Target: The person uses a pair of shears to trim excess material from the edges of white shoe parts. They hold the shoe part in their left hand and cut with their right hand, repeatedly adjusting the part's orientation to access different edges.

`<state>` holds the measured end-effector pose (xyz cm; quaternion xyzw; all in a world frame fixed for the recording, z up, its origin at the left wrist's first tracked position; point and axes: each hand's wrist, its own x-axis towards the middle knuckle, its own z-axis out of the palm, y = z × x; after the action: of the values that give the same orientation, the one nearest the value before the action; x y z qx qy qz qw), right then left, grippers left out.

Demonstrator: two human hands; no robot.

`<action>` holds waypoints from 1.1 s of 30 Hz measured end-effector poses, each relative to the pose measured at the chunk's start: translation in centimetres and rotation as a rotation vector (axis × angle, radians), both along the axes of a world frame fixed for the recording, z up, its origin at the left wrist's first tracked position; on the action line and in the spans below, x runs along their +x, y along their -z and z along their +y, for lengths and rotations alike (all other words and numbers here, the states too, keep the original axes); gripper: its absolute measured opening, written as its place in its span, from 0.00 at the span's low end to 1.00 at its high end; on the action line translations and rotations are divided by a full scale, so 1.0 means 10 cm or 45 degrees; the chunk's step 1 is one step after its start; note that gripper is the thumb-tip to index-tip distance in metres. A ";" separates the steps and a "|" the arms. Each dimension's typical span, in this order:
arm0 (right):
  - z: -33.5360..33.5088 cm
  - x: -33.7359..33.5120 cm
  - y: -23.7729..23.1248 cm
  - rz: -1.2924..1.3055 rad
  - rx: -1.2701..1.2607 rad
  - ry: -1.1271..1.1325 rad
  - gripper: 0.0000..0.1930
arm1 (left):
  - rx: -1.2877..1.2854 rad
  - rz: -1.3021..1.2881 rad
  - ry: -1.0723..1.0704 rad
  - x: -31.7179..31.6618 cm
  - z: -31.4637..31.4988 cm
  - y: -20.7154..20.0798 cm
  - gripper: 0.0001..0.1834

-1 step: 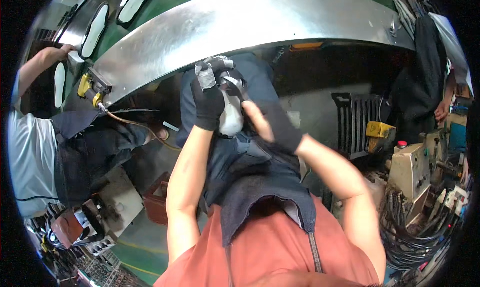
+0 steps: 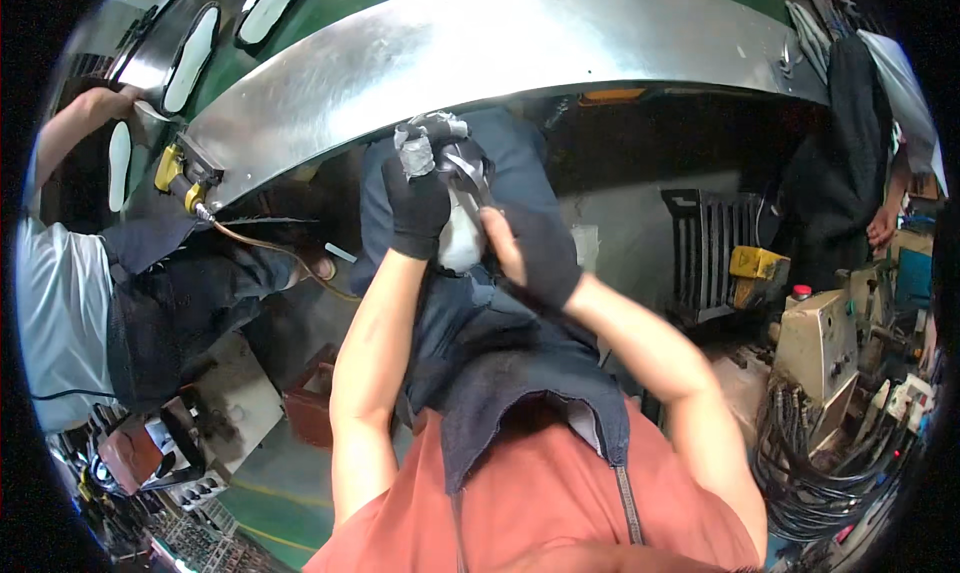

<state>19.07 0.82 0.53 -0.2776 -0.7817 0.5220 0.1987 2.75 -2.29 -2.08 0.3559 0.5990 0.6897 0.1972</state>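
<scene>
My left hand (image 2: 417, 201), in a black glove with silver tape round the fingers, is closed on a dark and white shoe-like piece (image 2: 461, 241) over my lap. The white end of that piece points toward me, and its far end is partly hidden by the taped fingers. A grey strip (image 2: 475, 180) lies across its dark upper part. On the right side, my right hand (image 2: 541, 258), in a black glove with a bare thumb, is closed at the near end of this strip. Its other fingers are largely hidden.
A curved metal bench (image 2: 480, 43) runs in front of me. Beyond it, shoe soles (image 2: 190, 58) lie on a green surface. A yellow air tool (image 2: 180, 178) with a hose rests at its left end. Co-workers' hands (image 2: 105, 103) show at both sides. A control box (image 2: 812, 338) stands right.
My right hand and forearm have shifted left, closer to the shoe-like piece. My left hand stays almost in place. The co-worker's hand at the left has moved slightly.
</scene>
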 end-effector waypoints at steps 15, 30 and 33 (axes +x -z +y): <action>0.15 0.03 -0.32 -0.503 -0.442 -0.403 0.19 | -0.020 0.192 0.025 0.02 -0.22 -0.12 0.26; -0.63 0.74 0.52 0.058 0.060 -0.661 0.20 | -0.448 -0.073 0.417 0.54 -1.51 -0.36 0.74; -0.71 1.05 0.79 -0.007 -0.314 -0.849 0.27 | -0.543 0.039 0.453 0.67 -1.55 -0.35 0.75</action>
<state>29.60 -6.25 -7.37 -0.0306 -0.7609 0.6479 -0.0195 9.42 -17.77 1.38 0.4163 0.6617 0.4972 0.3765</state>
